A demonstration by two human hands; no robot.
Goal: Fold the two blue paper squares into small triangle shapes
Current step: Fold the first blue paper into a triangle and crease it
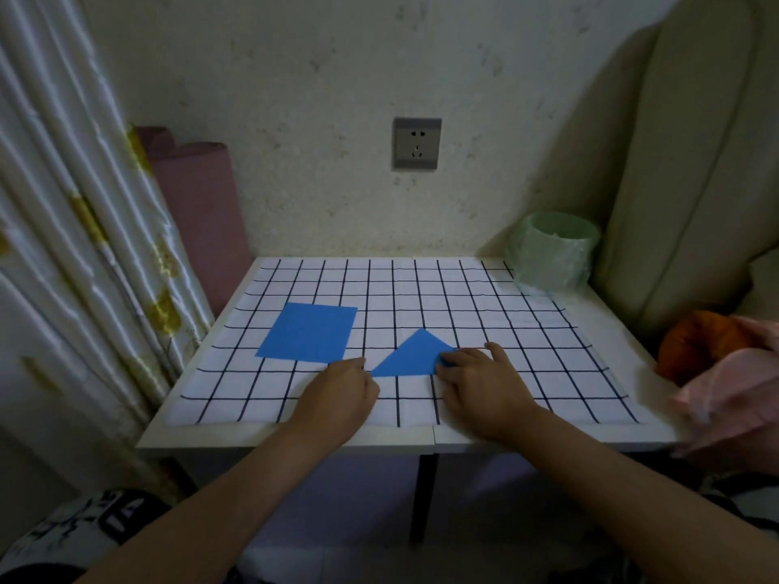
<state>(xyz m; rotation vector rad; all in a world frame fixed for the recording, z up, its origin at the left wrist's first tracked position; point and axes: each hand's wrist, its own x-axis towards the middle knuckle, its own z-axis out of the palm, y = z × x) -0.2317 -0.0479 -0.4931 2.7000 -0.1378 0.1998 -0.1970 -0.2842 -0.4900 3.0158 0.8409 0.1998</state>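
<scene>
While the flat blue square [310, 330] lies untouched on the left of the checked cloth [506, 330], the blue triangle [411, 354] sits nearer the front edge of the table [295, 446], between both hands. The right hand [484, 389] pinches the triangle's right corner, which curls up by the thumb. The left hand [341, 389] has curled fingers with their tips at the left corner, but I cannot tell whether they pinch or only press.

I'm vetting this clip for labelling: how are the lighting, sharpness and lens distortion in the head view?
Head view: dim, flat light, no glare on the checked cloth; folded blue triangle and flat blue square read clearly; wide-angle bending bows the curtain; slightly soft throughout.
</scene>
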